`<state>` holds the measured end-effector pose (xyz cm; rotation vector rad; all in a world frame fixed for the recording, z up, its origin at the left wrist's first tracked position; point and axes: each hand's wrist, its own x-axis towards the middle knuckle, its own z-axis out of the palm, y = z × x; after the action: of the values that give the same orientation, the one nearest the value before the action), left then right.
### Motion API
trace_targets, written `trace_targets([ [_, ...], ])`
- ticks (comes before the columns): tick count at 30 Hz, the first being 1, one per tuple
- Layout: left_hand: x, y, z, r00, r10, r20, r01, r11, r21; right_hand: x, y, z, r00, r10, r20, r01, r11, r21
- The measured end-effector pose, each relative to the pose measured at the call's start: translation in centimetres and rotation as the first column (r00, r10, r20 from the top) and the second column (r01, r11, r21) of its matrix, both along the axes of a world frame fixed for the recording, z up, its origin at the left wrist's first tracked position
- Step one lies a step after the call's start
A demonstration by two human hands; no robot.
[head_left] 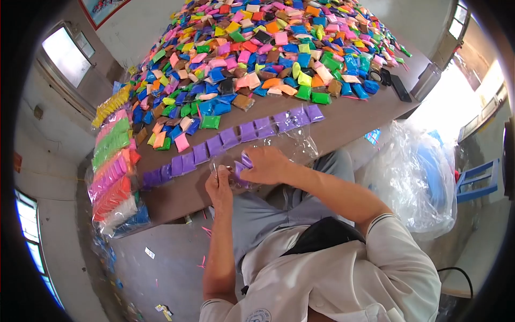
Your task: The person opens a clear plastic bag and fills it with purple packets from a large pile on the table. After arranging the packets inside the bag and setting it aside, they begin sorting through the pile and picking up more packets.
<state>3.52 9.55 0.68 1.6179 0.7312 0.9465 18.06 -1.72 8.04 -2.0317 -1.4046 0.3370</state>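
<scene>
At the table's near edge, my left hand is closed, thumb up, on the edge of a transparent plastic bag. My right hand is beside it, fingers curled round a purple packet at the bag; whether the packet is wholly inside cannot be made out. Just beyond both hands, a long row of purple packets lies slantwise across the brown table. Part of the bag spreads over the right end of this row.
A big heap of multicoloured packets covers the far table. Bagged packets sorted by colour line the left edge. A phone and a metal bottle stand at the right. Beside the table are a large plastic sack and a blue stool.
</scene>
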Motion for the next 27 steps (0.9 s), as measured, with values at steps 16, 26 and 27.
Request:
trace_targets([
  [16,-1.2,-1.0,-0.7,0.999,-0.031,0.027,0.032,0.999,-0.027,1.6,-1.2,0.1,0.987,0.007,-0.160,-0.011,1.000,-0.021],
  [26,-1.4,-1.7,-0.6,0.997,-0.026,0.075,0.029,0.999,-0.045,4.1,-3.5,2.8,0.896,-0.145,-0.419,0.171,0.985,0.026],
  [27,-1.4,-1.7,-0.5,0.997,-0.025,0.073,0.028,0.999,-0.044,4.1,-3.7,3.0,0.936,-0.175,-0.305,0.196,0.980,0.040],
])
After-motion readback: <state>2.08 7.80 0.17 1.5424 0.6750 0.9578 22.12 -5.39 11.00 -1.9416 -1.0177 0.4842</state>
